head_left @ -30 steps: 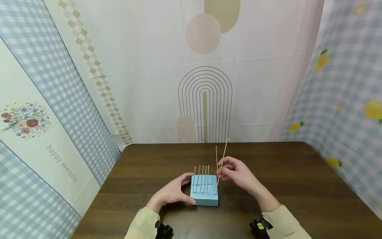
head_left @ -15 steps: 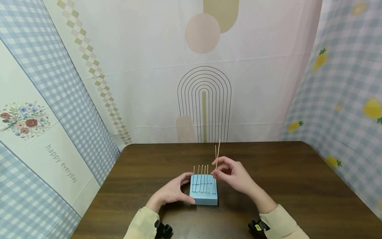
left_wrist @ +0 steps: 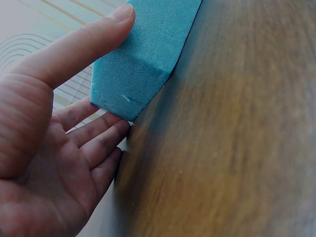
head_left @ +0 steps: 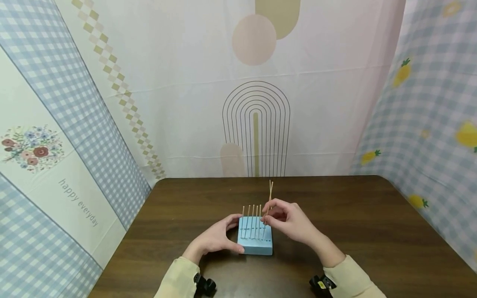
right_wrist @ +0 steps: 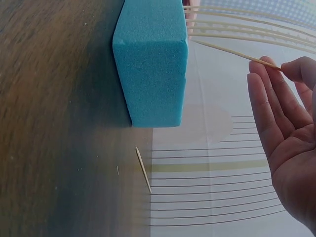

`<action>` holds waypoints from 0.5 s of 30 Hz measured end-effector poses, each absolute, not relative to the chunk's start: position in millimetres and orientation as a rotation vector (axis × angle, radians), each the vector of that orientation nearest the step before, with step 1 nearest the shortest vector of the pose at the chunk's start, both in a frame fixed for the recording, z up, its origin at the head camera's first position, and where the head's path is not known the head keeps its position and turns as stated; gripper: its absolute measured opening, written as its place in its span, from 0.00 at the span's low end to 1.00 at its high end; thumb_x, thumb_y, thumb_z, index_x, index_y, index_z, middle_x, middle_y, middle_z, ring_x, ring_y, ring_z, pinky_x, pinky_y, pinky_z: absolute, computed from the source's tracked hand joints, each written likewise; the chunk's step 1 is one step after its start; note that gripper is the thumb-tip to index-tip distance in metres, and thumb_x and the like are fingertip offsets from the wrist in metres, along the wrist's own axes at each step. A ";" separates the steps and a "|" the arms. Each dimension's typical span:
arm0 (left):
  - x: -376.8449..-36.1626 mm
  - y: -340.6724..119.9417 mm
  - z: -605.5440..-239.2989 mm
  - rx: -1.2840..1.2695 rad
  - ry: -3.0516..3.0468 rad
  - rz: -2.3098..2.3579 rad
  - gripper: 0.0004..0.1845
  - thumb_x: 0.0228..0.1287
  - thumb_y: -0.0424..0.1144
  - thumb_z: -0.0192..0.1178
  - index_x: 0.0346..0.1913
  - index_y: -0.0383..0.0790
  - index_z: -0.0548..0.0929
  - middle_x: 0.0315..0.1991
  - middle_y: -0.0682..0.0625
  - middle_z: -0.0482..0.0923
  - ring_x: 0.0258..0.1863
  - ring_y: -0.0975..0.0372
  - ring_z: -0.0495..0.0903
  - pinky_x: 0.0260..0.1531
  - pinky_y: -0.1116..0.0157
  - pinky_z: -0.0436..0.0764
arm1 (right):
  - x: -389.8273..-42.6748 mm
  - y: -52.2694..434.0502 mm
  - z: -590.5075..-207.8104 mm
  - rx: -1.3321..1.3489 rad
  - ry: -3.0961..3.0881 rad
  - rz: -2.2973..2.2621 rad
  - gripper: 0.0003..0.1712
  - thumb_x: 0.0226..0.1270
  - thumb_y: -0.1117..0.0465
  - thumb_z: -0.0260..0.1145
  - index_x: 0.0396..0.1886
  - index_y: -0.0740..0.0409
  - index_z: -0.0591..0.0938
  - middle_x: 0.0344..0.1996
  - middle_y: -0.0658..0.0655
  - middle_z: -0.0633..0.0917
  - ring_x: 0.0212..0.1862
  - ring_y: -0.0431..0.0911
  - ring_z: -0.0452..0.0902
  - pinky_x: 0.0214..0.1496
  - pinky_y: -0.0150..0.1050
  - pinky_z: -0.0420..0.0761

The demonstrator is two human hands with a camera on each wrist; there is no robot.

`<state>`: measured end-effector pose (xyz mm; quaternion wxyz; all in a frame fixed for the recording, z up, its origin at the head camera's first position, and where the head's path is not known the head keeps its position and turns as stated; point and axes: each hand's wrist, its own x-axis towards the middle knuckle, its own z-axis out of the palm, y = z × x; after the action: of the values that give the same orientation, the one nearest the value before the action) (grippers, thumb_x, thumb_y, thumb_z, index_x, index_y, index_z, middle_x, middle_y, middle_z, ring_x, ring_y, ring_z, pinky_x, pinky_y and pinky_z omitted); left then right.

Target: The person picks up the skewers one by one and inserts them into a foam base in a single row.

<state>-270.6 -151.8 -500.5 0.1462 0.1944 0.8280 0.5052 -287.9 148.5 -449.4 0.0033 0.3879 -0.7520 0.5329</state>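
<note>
A light-blue foam block (head_left: 255, 249) sits on the table, with several thin wooden skewers (head_left: 249, 219) standing in a row in its top. My left hand (head_left: 213, 238) holds the block by its left side; in the left wrist view the thumb lies along the foam (left_wrist: 153, 34) and the fingers reach to its other side. Between thumb and fingertips, my right hand (head_left: 292, 219) pinches another skewer (right_wrist: 222, 50). Its lower end meets the block's top, right of the row, and it leans slightly. Whether the tip is in a hole I cannot tell.
One loose skewer (right_wrist: 143, 170) lies on the brown wooden table (head_left: 186, 198) behind the block. Small dark holes dot the block's top. A pale patterned cloth (head_left: 186, 124) hangs behind the table, with checked cloth (head_left: 410, 103) at the sides.
My right hand has moved left with the skewer, from beside the block's right edge to over its top. The skewer has come lower. My left hand stays on the block.
</note>
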 end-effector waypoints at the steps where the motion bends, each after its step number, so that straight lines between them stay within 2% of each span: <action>1: -270.6 -151.8 -500.5 0.560 2.385 1.454 0.56 0.52 0.42 0.86 0.81 0.38 0.65 0.78 0.46 0.69 0.77 0.52 0.68 0.77 0.47 0.61 | -287.7 147.9 -449.3 1.221 -2.359 1.666 0.09 0.76 0.66 0.71 0.51 0.60 0.83 0.40 0.59 0.93 0.40 0.55 0.91 0.41 0.37 0.87; 7: -270.5 -151.5 -500.6 0.562 2.385 1.451 0.56 0.53 0.42 0.86 0.82 0.38 0.64 0.78 0.45 0.69 0.77 0.51 0.68 0.77 0.47 0.61 | -285.6 146.2 -448.3 1.259 -2.354 1.657 0.07 0.76 0.67 0.71 0.49 0.55 0.84 0.40 0.59 0.93 0.40 0.57 0.91 0.41 0.38 0.87; 15: -270.4 -151.2 -500.1 0.550 2.389 1.454 0.56 0.52 0.43 0.86 0.81 0.37 0.64 0.78 0.45 0.69 0.77 0.51 0.68 0.77 0.46 0.61 | -283.1 144.3 -445.2 1.282 -2.353 1.619 0.07 0.76 0.68 0.70 0.48 0.56 0.85 0.39 0.59 0.92 0.39 0.57 0.90 0.43 0.39 0.88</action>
<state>-270.4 -151.2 -500.1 0.1453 0.1909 0.8292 0.5049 -283.1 144.3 -445.2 0.0054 0.4096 -0.7516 0.5170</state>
